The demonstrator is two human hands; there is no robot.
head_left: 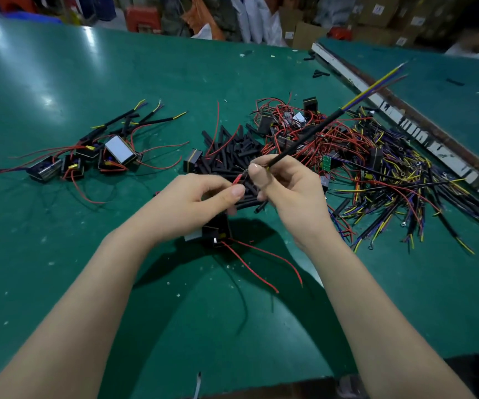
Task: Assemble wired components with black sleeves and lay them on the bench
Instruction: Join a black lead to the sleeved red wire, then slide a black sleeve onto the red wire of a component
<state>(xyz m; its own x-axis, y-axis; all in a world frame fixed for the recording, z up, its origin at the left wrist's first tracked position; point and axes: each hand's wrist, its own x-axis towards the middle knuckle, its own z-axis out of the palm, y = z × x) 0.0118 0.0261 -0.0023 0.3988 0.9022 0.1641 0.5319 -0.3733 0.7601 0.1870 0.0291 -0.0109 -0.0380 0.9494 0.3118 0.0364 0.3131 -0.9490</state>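
Item: green bench (59, 82), two bare hands at centre.

Left hand (200, 194): we pinch a red wire (237, 179) by its tip between thumb and forefinger; a black component (218, 228) hangs below it, its red leads trailing on the bench.

Right hand (285, 185): we pinch the near end of a black-sleeved cable (304, 136), which slants up and away, yellow and purple cores showing at its far end. Whether wire and cable tips touch, we cannot quite tell.

Left: finished components (94, 156) lying together.

Behind the hands: loose black sleeves (232, 151). Right: tangled wire heap (376, 162).
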